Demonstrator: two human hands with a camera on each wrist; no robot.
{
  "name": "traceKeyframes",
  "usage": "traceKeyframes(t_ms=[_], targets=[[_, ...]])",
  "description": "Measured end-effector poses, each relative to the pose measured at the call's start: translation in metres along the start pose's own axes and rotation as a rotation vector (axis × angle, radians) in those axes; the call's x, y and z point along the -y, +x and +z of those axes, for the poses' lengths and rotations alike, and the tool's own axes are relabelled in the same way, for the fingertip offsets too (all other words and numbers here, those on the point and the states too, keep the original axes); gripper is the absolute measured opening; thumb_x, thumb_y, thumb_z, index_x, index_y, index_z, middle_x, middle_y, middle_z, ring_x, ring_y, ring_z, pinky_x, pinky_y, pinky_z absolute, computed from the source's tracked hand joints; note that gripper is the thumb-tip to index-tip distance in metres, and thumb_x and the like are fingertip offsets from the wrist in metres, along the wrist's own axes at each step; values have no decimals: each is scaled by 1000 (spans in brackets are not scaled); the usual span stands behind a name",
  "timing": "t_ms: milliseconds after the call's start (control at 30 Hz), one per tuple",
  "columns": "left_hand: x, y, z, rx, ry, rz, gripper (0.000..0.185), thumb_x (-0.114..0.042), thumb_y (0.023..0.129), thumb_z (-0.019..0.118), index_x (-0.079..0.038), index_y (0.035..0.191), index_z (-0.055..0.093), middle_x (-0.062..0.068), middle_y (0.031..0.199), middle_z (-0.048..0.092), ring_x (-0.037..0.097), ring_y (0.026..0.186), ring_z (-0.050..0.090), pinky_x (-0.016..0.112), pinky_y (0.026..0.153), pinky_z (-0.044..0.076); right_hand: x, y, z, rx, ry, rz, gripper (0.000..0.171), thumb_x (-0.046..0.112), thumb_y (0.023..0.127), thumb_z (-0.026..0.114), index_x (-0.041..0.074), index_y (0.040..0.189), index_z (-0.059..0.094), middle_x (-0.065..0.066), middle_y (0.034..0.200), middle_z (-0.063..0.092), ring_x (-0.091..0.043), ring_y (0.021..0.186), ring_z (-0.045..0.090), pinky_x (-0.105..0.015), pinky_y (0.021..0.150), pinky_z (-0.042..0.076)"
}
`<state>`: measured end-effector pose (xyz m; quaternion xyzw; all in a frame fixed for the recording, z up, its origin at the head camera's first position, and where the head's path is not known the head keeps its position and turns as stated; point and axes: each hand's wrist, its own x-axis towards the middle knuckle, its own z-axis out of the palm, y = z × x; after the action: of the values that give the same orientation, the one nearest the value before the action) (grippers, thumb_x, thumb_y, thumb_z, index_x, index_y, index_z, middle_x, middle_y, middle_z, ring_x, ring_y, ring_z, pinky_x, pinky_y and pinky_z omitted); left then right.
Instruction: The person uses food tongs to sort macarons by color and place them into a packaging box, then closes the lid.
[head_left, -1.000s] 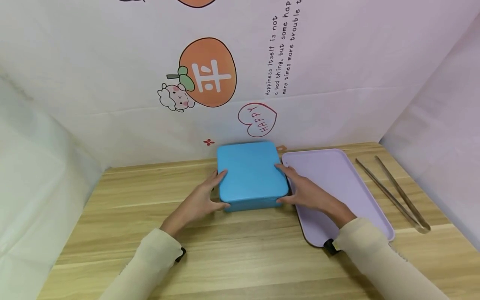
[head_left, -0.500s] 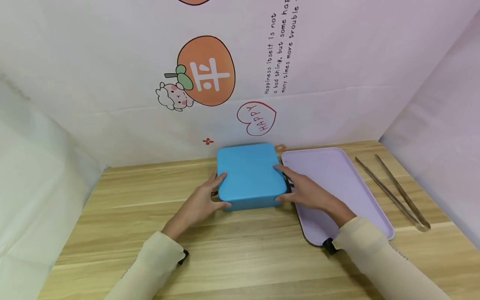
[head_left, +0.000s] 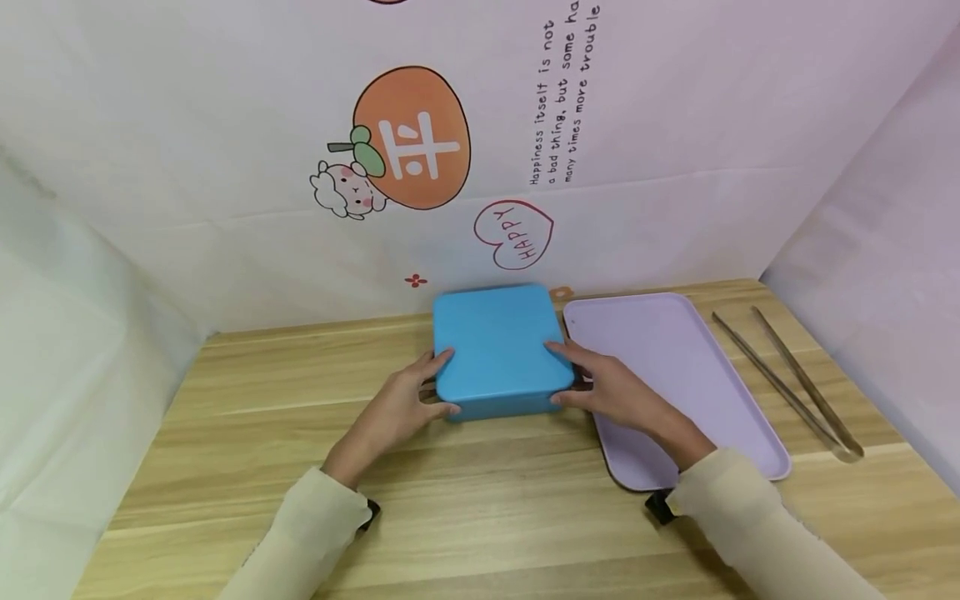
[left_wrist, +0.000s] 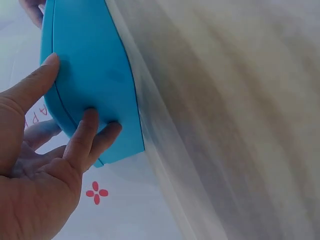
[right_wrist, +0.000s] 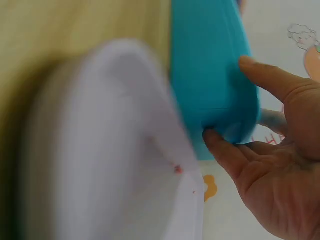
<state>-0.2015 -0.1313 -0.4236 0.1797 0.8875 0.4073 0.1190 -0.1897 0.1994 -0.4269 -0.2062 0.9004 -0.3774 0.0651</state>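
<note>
Both hands are on the blue lidded box [head_left: 501, 350] — it sits on the wooden counter [head_left: 480, 508] near the back wall, just left of the lilac tray [head_left: 675, 367]. The left hand [head_left: 393, 408] curls round the box's left edge, thumb at the front corner and fingers [left_wrist: 95, 135] pressed on its side. The right hand [head_left: 611, 387] clasps the right edge the same way, thumb low and forefinger on the lid — its wrist lies over the tray. Metal tongs [head_left: 787, 379] lie well off to the right.
</note>
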Motion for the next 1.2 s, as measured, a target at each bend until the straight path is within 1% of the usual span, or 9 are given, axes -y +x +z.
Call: traceKeyframes(t_ms=[67, 233, 300, 433, 500, 633, 867, 1067, 1200], targets=[[-1, -1, 2, 0, 27, 6, 90, -22, 94, 80, -18, 167, 28, 24, 174, 15, 35, 142, 54, 44, 109, 51, 3, -4, 2, 5, -26, -3, 84, 27, 98, 76, 5, 165, 31, -27, 172, 18, -49, 155, 27, -62, 116, 40], [-13, -3, 8, -44, 167, 24, 78, -40, 103, 67, -16, 167, 28, 21, 176, 7, 38, 159, 26, 56, 123, 33, 26, -7, 5, -15, -131, 8, 76, 32, 109, 59, 0, 166, 22, -29, 174, 0, -52, 158, 11, -69, 121, 25], [-19, 0, 11, -83, 238, 55, 70, -40, 108, 60, -13, 166, 32, 21, 175, 7, 40, 161, 14, 59, 126, 27, 38, -1, 6, -45, -187, -11, 68, 29, 111, 54, -2, 165, 26, -29, 173, 4, -53, 158, 10, -71, 121, 23], [-33, 14, 21, -142, 416, 124, 57, -35, 112, 49, -11, 163, 40, 24, 173, 19, 47, 160, 16, 65, 123, 27, 55, 19, 14, -64, -314, -26, 60, 27, 112, 50, -1, 163, 34, -30, 171, 18, -56, 155, 17, -76, 116, 26], [-39, 23, 27, -138, 495, 133, 55, -35, 113, 46, -13, 163, 40, 22, 172, 23, 48, 159, 17, 68, 122, 28, 59, 30, 18, -46, -355, 0, 58, 28, 112, 48, 1, 163, 35, -28, 171, 21, -56, 155, 21, -79, 113, 28], [-46, 38, 36, -120, 586, 109, 54, -36, 115, 40, -16, 165, 37, 16, 173, 25, 46, 160, 18, 72, 120, 27, 61, 47, 24, -14, -402, 73, 58, 31, 113, 46, 6, 164, 34, -22, 172, 21, -51, 157, 19, -81, 113, 24], [-46, 52, 40, -153, 625, 54, 53, -37, 115, 36, -19, 165, 38, 14, 173, 29, 47, 159, 19, 72, 121, 24, 57, 66, 34, -73, -478, 100, 56, 34, 113, 44, 10, 164, 37, -15, 172, 28, -48, 158, 21, -77, 118, 23], [-43, 54, 43, -146, 616, 36, 54, -40, 116, 30, -21, 166, 33, 11, 175, 23, 43, 162, 12, 71, 123, 20, 53, 68, 43, -106, -565, 132, 56, 39, 115, 35, 15, 166, 33, -10, 174, 24, -41, 161, 18, -72, 122, 22], [-42, 53, 44, -152, 607, 35, 54, -40, 116, 29, -21, 167, 33, 10, 175, 23, 42, 162, 11, 71, 124, 18, 52, 68, 45, -105, -573, 140, 57, 40, 115, 32, 16, 167, 31, -8, 175, 23, -40, 162, 16, -71, 123, 20]])
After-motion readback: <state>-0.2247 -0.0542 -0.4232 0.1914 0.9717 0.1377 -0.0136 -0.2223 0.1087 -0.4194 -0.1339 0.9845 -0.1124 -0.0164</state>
